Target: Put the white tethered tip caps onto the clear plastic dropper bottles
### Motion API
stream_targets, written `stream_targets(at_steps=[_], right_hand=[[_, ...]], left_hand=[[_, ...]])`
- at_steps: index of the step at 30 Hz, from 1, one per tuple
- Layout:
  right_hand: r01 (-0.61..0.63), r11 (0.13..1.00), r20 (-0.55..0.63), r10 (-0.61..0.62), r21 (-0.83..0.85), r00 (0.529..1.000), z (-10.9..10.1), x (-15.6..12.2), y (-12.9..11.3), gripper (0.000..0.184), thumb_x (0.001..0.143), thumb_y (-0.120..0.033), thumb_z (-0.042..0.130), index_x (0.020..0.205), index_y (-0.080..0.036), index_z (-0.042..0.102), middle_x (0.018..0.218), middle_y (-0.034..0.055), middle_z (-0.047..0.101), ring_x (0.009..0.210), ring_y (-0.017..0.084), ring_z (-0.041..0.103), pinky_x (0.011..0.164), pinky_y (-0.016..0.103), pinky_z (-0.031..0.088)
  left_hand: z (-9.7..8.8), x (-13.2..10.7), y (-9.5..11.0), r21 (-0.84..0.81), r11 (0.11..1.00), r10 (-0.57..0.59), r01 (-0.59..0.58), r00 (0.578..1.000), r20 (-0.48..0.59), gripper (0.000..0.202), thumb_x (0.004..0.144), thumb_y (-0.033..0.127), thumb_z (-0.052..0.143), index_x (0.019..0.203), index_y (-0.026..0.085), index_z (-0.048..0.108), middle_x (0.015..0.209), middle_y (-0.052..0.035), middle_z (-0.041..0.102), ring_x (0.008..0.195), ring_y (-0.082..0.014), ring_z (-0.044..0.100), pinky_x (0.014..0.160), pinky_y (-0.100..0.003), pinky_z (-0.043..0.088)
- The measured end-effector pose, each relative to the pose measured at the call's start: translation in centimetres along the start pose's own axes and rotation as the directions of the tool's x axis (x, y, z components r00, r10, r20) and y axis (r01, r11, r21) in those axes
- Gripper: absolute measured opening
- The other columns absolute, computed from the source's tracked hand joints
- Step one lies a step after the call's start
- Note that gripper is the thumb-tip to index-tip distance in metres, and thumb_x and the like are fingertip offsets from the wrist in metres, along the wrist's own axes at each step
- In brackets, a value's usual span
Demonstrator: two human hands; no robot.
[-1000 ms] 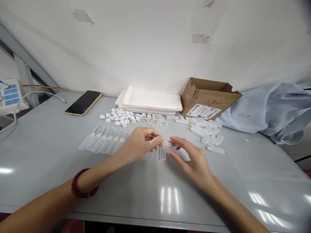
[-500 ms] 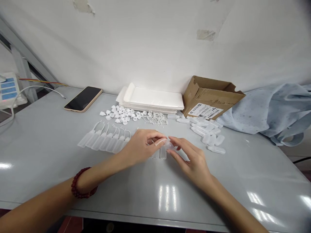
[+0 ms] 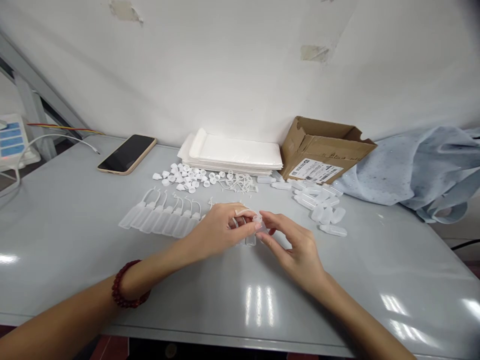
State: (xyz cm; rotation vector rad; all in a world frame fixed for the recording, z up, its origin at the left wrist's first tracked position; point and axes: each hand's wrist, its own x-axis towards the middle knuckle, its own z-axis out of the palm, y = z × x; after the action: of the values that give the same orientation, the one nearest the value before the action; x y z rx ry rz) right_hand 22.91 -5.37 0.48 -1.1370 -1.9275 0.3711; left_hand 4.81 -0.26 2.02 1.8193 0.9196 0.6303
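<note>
Between the fingertips of my right hand (image 3: pixel 296 245) is a small translucent plastic bottle (image 3: pixel 263 228), its neck tilted towards my left hand (image 3: pixel 219 227). My left thumb and fingers pinch a thin white plastic strap (image 3: pixel 244 212) whose ring end is at the bottle's neck; fingers partly cover it, so I cannot tell how it is seated. A row of small bottles (image 3: pixel 165 220) with curved straps at their tops lies left of and partly behind my left hand. Under the fingers, more bottles (image 3: pixel 250 240) show in part.
White cone-shaped caps (image 3: pixel 183 177) and a heap of loose straps (image 3: pixel 240 183) lie beyond my hands. Loose bottles (image 3: pixel 318 202) are scattered right. Behind are stacked white envelopes (image 3: pixel 236 150), a cardboard box (image 3: pixel 322 155), a phone (image 3: pixel 127 154) and pale blue cloth (image 3: pixel 405 170).
My left thumb and fingers have shifted slightly at the bottle's neck, and the strap's ring end now shows there. The bottle stays in my right hand.
</note>
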Motion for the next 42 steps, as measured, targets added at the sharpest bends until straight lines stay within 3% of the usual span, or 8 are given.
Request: stream_targets(at_steps=[12, 18, 22, 25, 27, 31, 37, 42], right_hand=[[-0.084, 0.99, -0.039, 0.089, 0.114, 0.995, -0.2, 0.4, -0.8, 0.021, 0.081, -0.01, 0.065, 0.1, -0.02, 0.065, 0.082, 0.0021, 0.069, 0.07, 0.014, 0.063, 0.062, 0.026, 0.052], [-0.237, 0.945, -0.012, 0.246, 0.227, 0.969, 0.1, 0.2, -0.6, 0.017, 0.08, -0.016, 0.067, 0.096, -0.021, 0.068, 0.083, 0.0018, 0.072, 0.069, 0.014, 0.065, 0.063, 0.027, 0.054], [-0.432, 0.838, 0.035, 0.447, 0.335, 0.894, 0.0, 0.3, -0.5, 0.016, 0.077, -0.025, 0.07, 0.092, -0.019, 0.068, 0.079, 0.0026, 0.073, 0.071, 0.017, 0.068, 0.067, 0.032, 0.057], [-0.532, 0.748, 0.065, 0.555, 0.398, 0.829, -0.3, 0.5, -0.6, 0.021, 0.074, -0.032, 0.072, 0.09, -0.018, 0.067, 0.074, 0.0032, 0.073, 0.069, 0.019, 0.069, 0.069, 0.035, 0.057], [-0.557, 0.707, 0.084, 0.585, 0.436, 0.807, -0.4, 0.6, -0.7, 0.023, 0.073, -0.033, 0.074, 0.09, -0.019, 0.066, 0.073, 0.0033, 0.073, 0.069, 0.02, 0.069, 0.069, 0.036, 0.056], [-0.58, 0.642, 0.124, 0.611, 0.501, 0.782, -0.6, 0.6, -0.9, 0.026, 0.07, -0.032, 0.077, 0.089, -0.019, 0.065, 0.072, 0.0026, 0.073, 0.071, 0.019, 0.069, 0.068, 0.032, 0.054], [-0.623, 0.609, 0.14, 0.651, 0.491, 0.746, -0.7, 0.7, -0.9, 0.031, 0.068, -0.038, 0.078, 0.087, -0.018, 0.064, 0.07, 0.0023, 0.071, 0.067, 0.018, 0.067, 0.065, 0.032, 0.052], [-0.63, 0.577, 0.156, 0.661, 0.52, 0.734, -0.9, 0.9, -1.0, 0.035, 0.064, -0.04, 0.08, 0.085, -0.018, 0.064, 0.071, 0.003, 0.071, 0.068, 0.02, 0.069, 0.064, 0.032, 0.054]], left_hand=[[0.3, 0.0, 0.4, -0.179, 0.98, -0.09, 0.083, 0.996, -0.029, 0.019, 0.082, 0.035, 0.062, 0.087, 0.019, 0.071, 0.085, -0.0015, 0.068, 0.079, -0.0164, 0.063, 0.072, -0.026, 0.051], [0.6, -0.1, 0.0, -0.169, 0.983, -0.074, 0.073, 0.997, -0.003, 0.02, 0.086, 0.034, 0.058, 0.088, 0.019, 0.071, 0.082, -0.0012, 0.068, 0.077, -0.0149, 0.062, 0.066, -0.024, 0.049], [1.0, -0.1, -0.4, 0.12, 0.988, 0.113, -0.096, 0.984, -0.136, 0.017, 0.086, 0.026, 0.056, 0.09, 0.017, 0.07, 0.079, -0.0017, 0.065, 0.063, -0.0105, 0.055, 0.057, -0.022, 0.045], [1.3, -0.3, -0.8, 0.283, 0.923, 0.326, -0.26, 0.919, -0.223, 0.015, 0.086, 0.02, 0.056, 0.095, 0.015, 0.067, 0.077, -0.0018, 0.064, 0.056, -0.0081, 0.051, 0.057, -0.022, 0.046], [1.5, -0.4, -1.0, 0.336, 0.882, 0.413, -0.331, 0.886, -0.213, 0.013, 0.087, 0.017, 0.055, 0.094, 0.015, 0.065, 0.078, -0.0023, 0.064, 0.059, -0.0085, 0.053, 0.057, -0.021, 0.046], [1.7, -0.5, -1.2, 0.405, 0.825, 0.488, -0.393, 0.858, -0.162, 0.013, 0.088, 0.013, 0.051, 0.094, 0.014, 0.062, 0.083, -0.0043, 0.064, 0.066, -0.01, 0.057, 0.057, -0.021, 0.047], [1.7, -0.5, -1.3, 0.46, 0.79, 0.535, -0.405, 0.822, -0.194, 0.017, 0.087, 0.014, 0.055, 0.104, 0.014, 0.056, 0.094, -0.0071, 0.063, 0.081, -0.0134, 0.059, 0.067, -0.024, 0.051], [1.7, -0.6, -1.2, 0.477, 0.735, 0.591, -0.481, 0.8, -0.103, 0.024, 0.087, 0.014, 0.055, 0.111, 0.015, 0.051, 0.1, -0.0096, 0.061, 0.093, -0.0175, 0.058, 0.076, -0.03, 0.053]])
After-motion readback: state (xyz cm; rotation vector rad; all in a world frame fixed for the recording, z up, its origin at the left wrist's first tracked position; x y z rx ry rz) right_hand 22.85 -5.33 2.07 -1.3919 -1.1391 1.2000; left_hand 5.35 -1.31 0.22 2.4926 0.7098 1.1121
